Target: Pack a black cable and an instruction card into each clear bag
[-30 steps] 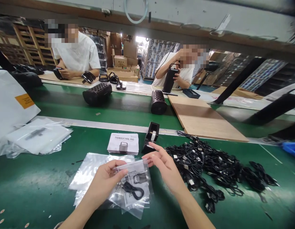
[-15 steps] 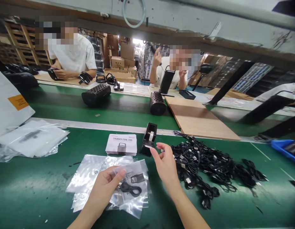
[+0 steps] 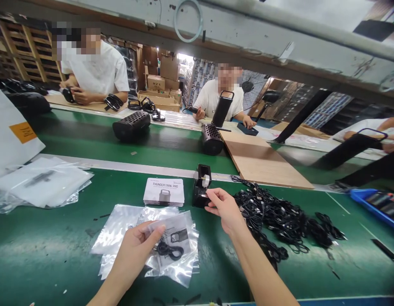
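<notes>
My left hand (image 3: 139,242) pinches the top edge of a clear plastic bag (image 3: 184,272) between thumb and fingers. Inside the bag lie a coiled black cable (image 3: 170,251) and a printed booklet (image 3: 181,235). More clear bags (image 3: 112,229) are spread flat underneath. At the front end of a black tape dispenser (image 3: 200,198), my right hand (image 3: 223,207) is closed in a pinch on the tape; the strip itself is barely visible. The tape roll (image 3: 205,181) sits in the dispenser. Left of it is a stack of Thunder Trail Pro booklets (image 3: 164,191).
A heap of black cables (image 3: 280,212) lies right of my right hand. Bagged sheets (image 3: 40,180) are at left, a blue tray (image 3: 377,210) at right. Black speakers (image 3: 131,126) and a wooden board (image 3: 263,159) rest beyond the white strip. Co-workers (image 3: 95,72) sit opposite.
My right hand's fingers have closed together at the dispenser's front end. My left hand keeps the bag in nearly the same place. The co-worker opposite has lowered both hands.
</notes>
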Available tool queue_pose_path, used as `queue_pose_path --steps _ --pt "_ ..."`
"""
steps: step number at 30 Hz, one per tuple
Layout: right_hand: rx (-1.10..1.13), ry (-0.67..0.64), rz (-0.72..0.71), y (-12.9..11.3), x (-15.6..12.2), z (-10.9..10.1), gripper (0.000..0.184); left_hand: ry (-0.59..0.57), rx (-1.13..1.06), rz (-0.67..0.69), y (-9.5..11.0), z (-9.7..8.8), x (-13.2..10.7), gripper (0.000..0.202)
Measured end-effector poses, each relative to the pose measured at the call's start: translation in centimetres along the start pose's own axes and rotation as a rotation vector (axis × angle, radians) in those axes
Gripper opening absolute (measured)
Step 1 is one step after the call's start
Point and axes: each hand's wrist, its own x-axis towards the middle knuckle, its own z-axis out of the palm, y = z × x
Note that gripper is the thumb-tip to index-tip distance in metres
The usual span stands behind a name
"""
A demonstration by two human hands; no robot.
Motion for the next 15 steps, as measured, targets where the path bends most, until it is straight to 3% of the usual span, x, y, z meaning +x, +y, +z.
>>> queue_pose_path --steps 5,11,15 --pt "0.048 0.005 -0.065 1.2 -1.7 0.1 0.025 0.021 0.022 -0.005 -0.2 -0.1 0.3 0.032" --pt "-0.332 0.123 -0.231 2.7 -2.0 0.0 0.025 0.053 0.08 0.027 0.1 0.2 0.4 0.029" --pt "-0.41 0.132 -0.242 2.5 -3.2 -0.5 0.022 0.048 0.134 0.036 0.3 0.0 0.4 0.029"
